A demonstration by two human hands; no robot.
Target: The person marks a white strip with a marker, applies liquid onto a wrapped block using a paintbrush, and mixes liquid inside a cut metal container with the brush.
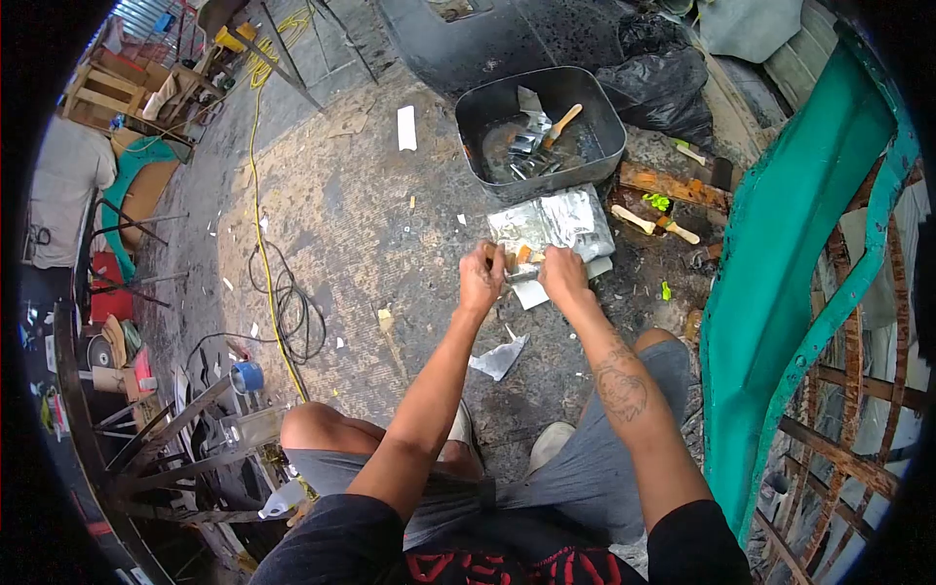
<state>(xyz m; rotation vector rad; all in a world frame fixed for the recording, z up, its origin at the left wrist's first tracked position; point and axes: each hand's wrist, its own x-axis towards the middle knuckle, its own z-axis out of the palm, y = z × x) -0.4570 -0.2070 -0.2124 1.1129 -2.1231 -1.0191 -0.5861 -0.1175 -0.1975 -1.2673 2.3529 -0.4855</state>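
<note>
My left hand [482, 277] is closed at the near left edge of a foil-covered block [556, 230], by a small brown and orange piece [523, 254]. Across from it, my right hand [565, 276] has its fingers bent together at the block's near edge. What either hand grips is too small to make out. White paper [531, 294] sticks out beneath the block. Just beyond stands a black tub [478, 178] with a wooden-handled brush [566, 121] and crumpled foil in it.
Brushes [634, 219] and bright green bits [657, 202] lie right of the block. A green panel [780, 283] rises at the right. A yellow cord [256, 195] and black cable [292, 317] run along the floor at left. A torn plastic sheet [498, 359] lies near my feet.
</note>
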